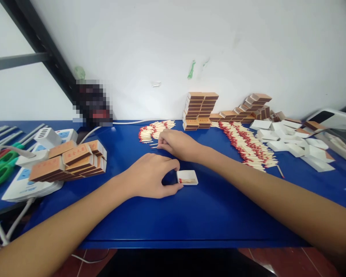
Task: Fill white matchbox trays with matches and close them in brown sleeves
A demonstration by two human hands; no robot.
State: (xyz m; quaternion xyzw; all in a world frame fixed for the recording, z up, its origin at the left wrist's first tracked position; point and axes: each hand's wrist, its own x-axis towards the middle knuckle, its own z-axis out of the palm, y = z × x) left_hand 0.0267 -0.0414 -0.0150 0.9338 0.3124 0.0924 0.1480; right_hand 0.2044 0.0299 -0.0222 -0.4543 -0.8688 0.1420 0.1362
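A small white matchbox tray point(188, 177) with a few matches in it lies on the blue table point(190, 215). My left hand point(150, 177) rests beside it, thumb and forefinger pinching the tray's left end. My right hand point(177, 144) reaches across to the near edge of a loose heap of red-tipped matches point(152, 130), fingers curled down onto them; whether it holds any is hidden.
A long row of matches point(248, 144) runs at the right, with empty white trays point(291, 140) beyond. Stacked brown matchboxes point(200, 109) stand against the wall. More boxes point(72, 159), power strips point(25, 181) and green scissors point(1, 165) lie at the left.
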